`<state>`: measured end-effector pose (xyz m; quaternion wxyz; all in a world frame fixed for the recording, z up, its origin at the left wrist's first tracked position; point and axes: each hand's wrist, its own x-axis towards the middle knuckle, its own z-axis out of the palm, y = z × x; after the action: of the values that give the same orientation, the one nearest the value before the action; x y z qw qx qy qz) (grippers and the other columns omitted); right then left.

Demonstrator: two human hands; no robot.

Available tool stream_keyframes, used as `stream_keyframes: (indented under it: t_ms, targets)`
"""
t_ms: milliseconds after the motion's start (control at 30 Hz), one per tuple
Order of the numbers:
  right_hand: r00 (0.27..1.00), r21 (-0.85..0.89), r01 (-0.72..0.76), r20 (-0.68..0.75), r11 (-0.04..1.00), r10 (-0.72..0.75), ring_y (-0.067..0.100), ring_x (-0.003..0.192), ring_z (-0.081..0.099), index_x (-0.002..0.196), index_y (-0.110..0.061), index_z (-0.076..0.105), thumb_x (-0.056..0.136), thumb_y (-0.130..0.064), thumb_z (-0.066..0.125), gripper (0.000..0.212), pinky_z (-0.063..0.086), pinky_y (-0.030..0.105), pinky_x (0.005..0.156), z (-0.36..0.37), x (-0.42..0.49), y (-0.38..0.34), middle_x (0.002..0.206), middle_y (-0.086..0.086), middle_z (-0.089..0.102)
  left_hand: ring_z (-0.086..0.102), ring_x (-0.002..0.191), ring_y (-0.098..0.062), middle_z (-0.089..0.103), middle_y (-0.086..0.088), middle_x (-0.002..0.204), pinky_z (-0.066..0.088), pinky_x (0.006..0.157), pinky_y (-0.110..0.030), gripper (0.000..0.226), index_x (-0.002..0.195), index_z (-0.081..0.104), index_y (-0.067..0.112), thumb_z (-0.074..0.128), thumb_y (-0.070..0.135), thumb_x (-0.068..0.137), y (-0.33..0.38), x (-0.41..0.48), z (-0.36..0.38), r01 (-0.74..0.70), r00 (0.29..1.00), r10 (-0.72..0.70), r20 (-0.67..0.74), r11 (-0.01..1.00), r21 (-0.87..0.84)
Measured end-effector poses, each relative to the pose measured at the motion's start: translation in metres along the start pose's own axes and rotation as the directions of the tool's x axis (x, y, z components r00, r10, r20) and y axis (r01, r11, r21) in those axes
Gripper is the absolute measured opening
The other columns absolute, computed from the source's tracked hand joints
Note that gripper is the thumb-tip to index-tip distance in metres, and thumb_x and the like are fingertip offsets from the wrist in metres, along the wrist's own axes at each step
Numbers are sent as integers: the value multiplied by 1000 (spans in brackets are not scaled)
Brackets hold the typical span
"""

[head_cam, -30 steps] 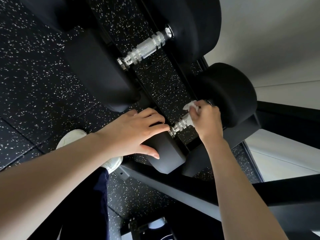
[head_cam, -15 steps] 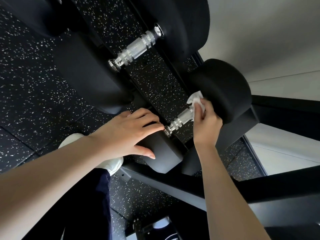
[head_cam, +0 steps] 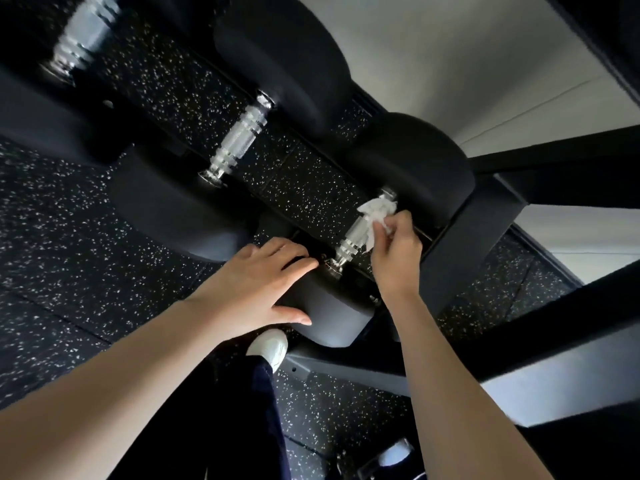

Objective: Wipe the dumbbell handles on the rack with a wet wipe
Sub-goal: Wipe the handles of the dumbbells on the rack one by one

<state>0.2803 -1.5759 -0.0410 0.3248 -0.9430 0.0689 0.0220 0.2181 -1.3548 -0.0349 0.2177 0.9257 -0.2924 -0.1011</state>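
Right grip [head_cam: 394, 258] pinches the wipe [head_cam: 375, 211] against the handle's [head_cam: 354, 233] far half, having slid from over the handle to beside it. Left grip [head_cam: 254, 289] lies flat, fingers straight, on the head [head_cam: 332, 317] at the handle's near end; the bare near half likely comes next

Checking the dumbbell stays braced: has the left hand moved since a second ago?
No. The left hand stays on the near dumbbell head, fingers reaching toward the near collar as before.

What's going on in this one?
A person is wiping dumbbells on a rack. The right hand pinches a white wet wipe against the nearest dumbbell's chrome handle, close to its far head. The left hand rests flat on the near head. The next handle has no wipe on it.
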Motion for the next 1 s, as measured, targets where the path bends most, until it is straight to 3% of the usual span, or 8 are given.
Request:
stream_keyframes:
  t_ms: [100, 233, 300, 533, 633, 800, 933, 1000]
  targets:
    - [996, 62, -88, 26, 994, 87, 14, 56, 45, 89, -5, 48, 93, -13, 55, 11, 38, 24, 56, -10, -10, -8, 63, 0, 48, 57, 110, -24, 58, -4, 123, 53, 77, -41, 77, 127, 57, 13, 35, 70, 79, -2, -1, -15, 14, 999, -18, 44, 997, 72]
    - [999, 99, -52, 13, 994, 51, 13, 55, 46, 91, -7, 49, 92, -15, 56, 10, 41, 27, 56, -19, -15, -29, 63, -7, 47, 55, 113, -27, 59, -7, 123, 50, 82, -43, 79, 127, 58, 11, 32, 69, 81, -18, 0, -43, 65, 996, -72, 45, 987, 149]
    - [999, 120, -40, 5, 992, 39, 12, 60, 48, 93, -10, 52, 92, -15, 56, 7, 42, 24, 60, -18, -13, -41, 69, -10, 48, 55, 117, -29, 59, -9, 125, 49, 86, -45, 80, 129, 57, 9, 31, 68, 82, -31, 0, -57, 83, 994, -95, 54, 978, 193]
    - [995, 162, -89, -40, 983, 97, 7, 69, 51, 94, -12, 58, 90, -12, 59, 4, 39, 6, 62, 14, -12, -85, 87, 3, 58, 51, 125, -31, 56, -12, 133, 43, 97, -47, 82, 134, 54, 7, 31, 68, 84, -80, -20, -79, 132, 980, -168, 108, 952, 276]
    - [988, 174, -123, -70, 977, 137, 6, 70, 51, 94, -10, 60, 88, -8, 61, 6, 40, 5, 63, 37, -12, -106, 89, 9, 58, 50, 127, -32, 54, -14, 137, 43, 99, -50, 83, 136, 52, 6, 32, 68, 83, -103, -34, -86, 119, 977, -162, 140, 955, 272]
    - [967, 209, -198, -117, 958, 225, 1, 70, 51, 96, -12, 62, 88, -9, 63, 9, 41, 6, 64, 75, -1, -152, 93, 5, 57, 51, 126, -33, 52, -15, 139, 45, 96, -49, 85, 139, 48, 8, 52, 64, 76, -141, -54, -101, 75, 980, -117, 161, 966, 246]
    - [942, 241, -224, -195, 944, 273, -1, 68, 51, 96, -11, 65, 87, -7, 63, 10, 41, 5, 64, 103, 24, -182, 91, 5, 57, 53, 124, -32, 56, -13, 135, 47, 95, -48, 85, 138, 50, 9, 51, 66, 74, -161, -54, -105, 22, 980, -65, 190, 975, 219]
    - [919, 252, -239, -253, 938, 302, 1, 66, 50, 94, -11, 66, 86, -6, 64, 10, 43, 11, 66, 117, 38, -190, 90, 5, 57, 54, 123, -31, 57, -12, 132, 48, 93, -48, 83, 135, 53, 10, 47, 69, 77, -166, -52, -102, 3, 980, -42, 193, 980, 199]
